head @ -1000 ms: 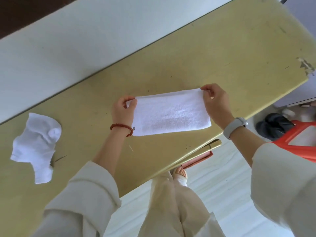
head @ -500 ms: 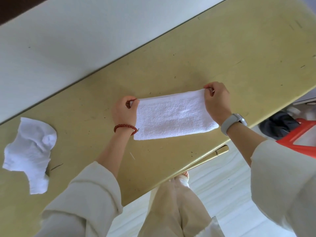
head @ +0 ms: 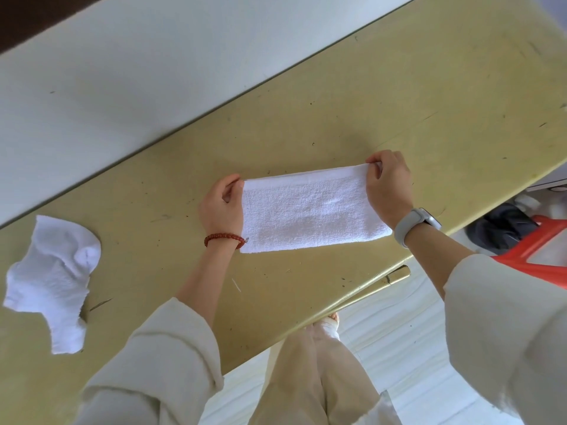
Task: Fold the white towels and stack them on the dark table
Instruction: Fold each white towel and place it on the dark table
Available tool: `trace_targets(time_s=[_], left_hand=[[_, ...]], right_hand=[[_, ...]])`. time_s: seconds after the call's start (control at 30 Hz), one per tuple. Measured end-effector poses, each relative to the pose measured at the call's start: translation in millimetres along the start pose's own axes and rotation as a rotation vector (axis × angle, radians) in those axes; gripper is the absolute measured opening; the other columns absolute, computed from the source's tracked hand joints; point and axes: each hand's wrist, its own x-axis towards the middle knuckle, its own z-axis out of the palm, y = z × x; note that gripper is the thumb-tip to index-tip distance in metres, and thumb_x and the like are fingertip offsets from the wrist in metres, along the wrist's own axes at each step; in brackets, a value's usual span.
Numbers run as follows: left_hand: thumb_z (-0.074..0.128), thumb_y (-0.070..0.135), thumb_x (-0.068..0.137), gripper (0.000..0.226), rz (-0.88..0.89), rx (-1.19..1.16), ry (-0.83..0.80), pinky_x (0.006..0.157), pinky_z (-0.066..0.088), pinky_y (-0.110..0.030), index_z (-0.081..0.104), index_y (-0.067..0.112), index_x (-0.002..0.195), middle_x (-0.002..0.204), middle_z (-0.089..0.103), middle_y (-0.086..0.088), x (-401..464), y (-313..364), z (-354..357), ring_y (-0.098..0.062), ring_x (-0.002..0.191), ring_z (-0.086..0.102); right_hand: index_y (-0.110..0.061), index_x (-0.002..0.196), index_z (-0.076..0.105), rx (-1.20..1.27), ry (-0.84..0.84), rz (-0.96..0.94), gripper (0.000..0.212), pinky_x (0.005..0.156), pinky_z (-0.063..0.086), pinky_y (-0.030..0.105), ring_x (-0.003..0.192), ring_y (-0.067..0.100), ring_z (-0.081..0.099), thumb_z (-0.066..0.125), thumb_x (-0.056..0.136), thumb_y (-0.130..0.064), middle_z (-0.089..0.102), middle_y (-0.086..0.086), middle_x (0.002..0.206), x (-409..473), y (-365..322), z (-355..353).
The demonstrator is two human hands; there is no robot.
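A white towel [head: 313, 211], folded into a long, narrow strip, lies flat on the yellowish tabletop [head: 368, 111], stretched between the person's two hands. Its long axis runs left to right, slightly tilted, with the right end a little farther from the person than the left. A plain woven band runs along its far edge; the rest of the surface is looped pile.

The left hand [head: 221, 207] pinches the far left corner of the towel between thumb and curled fingers, with the heel of the hand beside the towel's short left edge. A bracelet of red beads [head: 224, 239] circles that wrist. The right hand [head: 387, 187] pinches the far right corner in the same way, fingers curled over the edge, and covers part of the towel's right end. A pale grey watch [head: 414, 223] sits on that wrist. Both forearms come out of loose, cream-coloured sleeves.

Well apart to the left, a second white towel [head: 53, 280] lies crumpled and unfolded on the same tabletop, near the left edge of the view. The tabletop is scuffed and speckled with small dark marks. Behind it rises a pale wall [head: 153, 72]. Beyond the near right edge of the tabletop, a red plastic object [head: 540, 259] stands low on the floor, with something dark just beside it.
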Motion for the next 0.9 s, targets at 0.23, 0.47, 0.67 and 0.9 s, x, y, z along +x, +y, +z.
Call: trace_targets(time_s=[0.23, 0.47, 0.67, 0.9], left_hand=[[0.06, 0.017, 0.086, 0.018, -0.031, -0.013, 0.022, 0.065, 0.04, 0.0, 0.071, 0.013, 0.101, 0.083, 0.063, 0.011, -0.5, 0.8, 2.6, 0.012, 0.068, 0.056], [0.062, 0.015, 0.084, 0.012, -0.056, -0.032, 0.105, 0.06, 0.038, -0.002, 0.071, 0.012, 0.091, 0.077, 0.064, 0.006, -1.7, 5.3, 11.1, 0.007, 0.062, 0.055], [0.061, 0.017, 0.085, 0.011, -0.054, 0.131, 0.12, 0.058, 0.031, -0.011, 0.07, 0.013, 0.09, 0.098, 0.061, -0.005, -1.6, 6.4, 13.9, -0.008, 0.072, 0.047], [0.052, 0.021, 0.09, 0.019, 0.013, 0.333, 0.051, 0.072, 0.037, -0.028, 0.069, 0.017, 0.099, 0.105, 0.056, -0.006, 1.9, 13.2, 9.3, -0.023, 0.101, 0.048]], right_hand=[[0.0, 0.101, 0.057, 0.012, -0.009, 0.007, 0.022, 0.075, 0.04, 0.029, 0.086, 0.028, 0.051, 0.038, 0.091, -0.004, 0.048, 0.016, 0.112, -0.6, -0.5, -1.3], [-0.001, 0.102, 0.054, -0.054, -0.002, 0.023, 0.021, 0.066, 0.039, 0.032, 0.076, 0.023, 0.045, 0.036, 0.092, -0.005, 0.048, 0.015, 0.112, -2.6, -3.5, -0.8], [-0.005, 0.102, 0.056, -0.259, 0.066, -0.003, 0.021, 0.059, 0.03, 0.029, 0.079, 0.033, 0.051, 0.04, 0.095, -0.017, 0.049, 0.013, 0.111, -6.8, 2.4, 0.9], [-0.009, 0.102, 0.066, -0.288, 0.19, -0.247, 0.022, 0.072, 0.043, 0.042, 0.095, 0.033, 0.052, 0.049, 0.089, -0.014, 0.058, 0.013, 0.105, -7.2, 1.2, 1.4]])
